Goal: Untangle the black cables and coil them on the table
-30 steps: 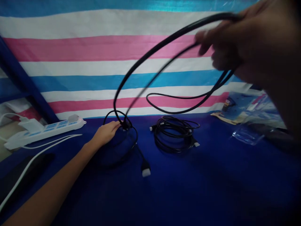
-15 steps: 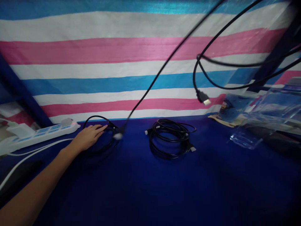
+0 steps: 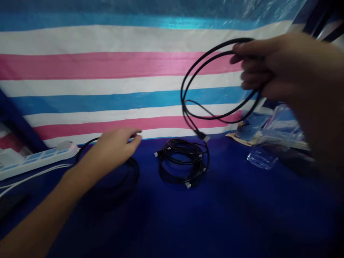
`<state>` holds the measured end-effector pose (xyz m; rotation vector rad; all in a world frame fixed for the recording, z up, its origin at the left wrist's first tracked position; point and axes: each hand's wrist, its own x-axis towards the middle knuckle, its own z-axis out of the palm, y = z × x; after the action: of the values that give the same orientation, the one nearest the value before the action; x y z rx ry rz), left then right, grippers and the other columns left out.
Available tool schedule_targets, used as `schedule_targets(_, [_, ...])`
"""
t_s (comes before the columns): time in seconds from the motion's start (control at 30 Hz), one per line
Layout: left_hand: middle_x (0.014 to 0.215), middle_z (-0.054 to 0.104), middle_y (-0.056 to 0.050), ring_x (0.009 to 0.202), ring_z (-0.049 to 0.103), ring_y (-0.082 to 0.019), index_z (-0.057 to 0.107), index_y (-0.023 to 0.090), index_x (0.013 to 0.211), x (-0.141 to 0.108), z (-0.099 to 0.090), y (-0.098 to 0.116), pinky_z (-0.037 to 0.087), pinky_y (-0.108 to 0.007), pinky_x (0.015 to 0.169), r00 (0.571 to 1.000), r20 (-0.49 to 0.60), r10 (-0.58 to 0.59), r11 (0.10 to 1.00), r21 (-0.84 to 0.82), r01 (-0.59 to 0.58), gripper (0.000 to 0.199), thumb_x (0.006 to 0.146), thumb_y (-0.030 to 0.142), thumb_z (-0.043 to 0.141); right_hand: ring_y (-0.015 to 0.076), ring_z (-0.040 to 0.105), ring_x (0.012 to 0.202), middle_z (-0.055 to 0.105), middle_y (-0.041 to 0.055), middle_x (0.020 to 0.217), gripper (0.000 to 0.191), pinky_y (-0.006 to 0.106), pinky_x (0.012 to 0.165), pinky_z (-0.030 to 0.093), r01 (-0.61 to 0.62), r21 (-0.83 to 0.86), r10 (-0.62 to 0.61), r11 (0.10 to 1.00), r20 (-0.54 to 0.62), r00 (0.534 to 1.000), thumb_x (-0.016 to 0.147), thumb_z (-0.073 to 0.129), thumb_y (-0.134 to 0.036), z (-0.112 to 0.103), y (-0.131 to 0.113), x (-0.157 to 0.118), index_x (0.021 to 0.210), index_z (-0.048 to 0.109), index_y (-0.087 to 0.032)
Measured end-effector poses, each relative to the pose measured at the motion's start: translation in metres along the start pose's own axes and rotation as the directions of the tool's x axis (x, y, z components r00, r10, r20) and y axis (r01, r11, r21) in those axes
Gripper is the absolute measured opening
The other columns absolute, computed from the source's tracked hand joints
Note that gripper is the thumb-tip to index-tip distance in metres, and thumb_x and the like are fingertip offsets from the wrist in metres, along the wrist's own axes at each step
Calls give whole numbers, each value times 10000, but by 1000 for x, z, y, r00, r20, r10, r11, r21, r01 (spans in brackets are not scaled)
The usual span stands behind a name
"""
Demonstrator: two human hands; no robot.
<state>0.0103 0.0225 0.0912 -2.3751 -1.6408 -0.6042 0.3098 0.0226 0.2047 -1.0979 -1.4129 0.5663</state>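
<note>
Up at the right, my right hand [image 3: 263, 66] is closed around a looped black HDMI cable [image 3: 185, 80]. The loops hang out to the left of my fingers, and one plug [image 3: 202, 135] dangles just above the table. Below it lies a coil of black cables [image 3: 161, 168] with several pale-tipped plugs. My left hand [image 3: 115, 145], somewhat blurred, hovers at the left with bent fingers and a gap between thumb and forefinger, holding nothing I can see. Under and behind it rests another black cable coil [image 3: 137, 172], partly covered by the hand and forearm.
A white power strip [image 3: 53, 156] with plugs in it stands at the left, beside white cords [image 3: 37, 175]. Clear plastic packaging [image 3: 260, 157] and a printed packet [image 3: 247, 129] lie at the right. A striped tarp [image 3: 107, 86] hangs behind the blue table [image 3: 172, 222].
My right hand has come into view with the cable gathered in loops. My left hand has lifted off the left coil and moved right. The view has shifted slightly.
</note>
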Motion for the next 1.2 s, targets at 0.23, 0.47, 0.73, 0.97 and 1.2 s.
schedule_targets(0.23, [1490, 273, -76, 1366, 215, -247, 378, 233, 1353, -17, 44, 34, 230, -500, 1066, 715, -21, 699, 705, 190, -683, 704, 708, -47, 395, -16, 211, 427, 317, -96, 480, 176, 177, 406, 162, -27, 262, 4, 965, 86, 996, 853, 458, -168, 33, -23, -18, 687, 492, -121])
schedule_targets(0.47, [1385, 446, -104, 1348, 273, -220, 361, 206, 1320, -47, 76, 39, 131, -489, 1111, 604, -153, 782, 614, 23, -789, 494, 863, 311, 516, 2, 134, 411, 222, -93, 491, 284, 158, 393, 159, -91, 431, 7, 898, 192, 981, 914, 346, -186, 41, -34, -20, 641, 413, -148])
schedule_targets(0.73, [1162, 604, -93, 1137, 526, -187, 512, 195, 1043, -19, 55, 69, 408, -405, 982, 950, -312, 32, 535, -797, -280, 312, 916, 451, 389, 43, 146, 377, 196, -84, 494, 256, 192, 383, 177, -63, 476, -73, 877, 262, 962, 919, 370, -314, 78, -12, -21, 696, 385, -187])
schedule_targets(0.97, [430, 279, 82, 297, 261, -49, 455, 175, 706, 53, -43, 36, 331, -192, 355, 950, 67, -305, -27, -998, 62, 390, 902, 492, 338, 78, 436, 447, 474, -25, 535, 245, 210, 442, 341, 245, 200, -313, 949, 481, 819, 901, 445, -354, 109, 8, -23, 763, 479, -154])
schedule_targets(1.2, [525, 459, 25, 447, 471, -62, 529, 127, 663, 77, -53, 20, 390, -167, 437, 991, 131, -9, 187, -974, 131, 128, 750, 187, 599, 111, 547, 690, 559, 16, 688, 333, 229, 630, 387, 597, -60, -477, 800, 539, 694, 940, 373, -379, 139, 7, -33, 833, 570, -133])
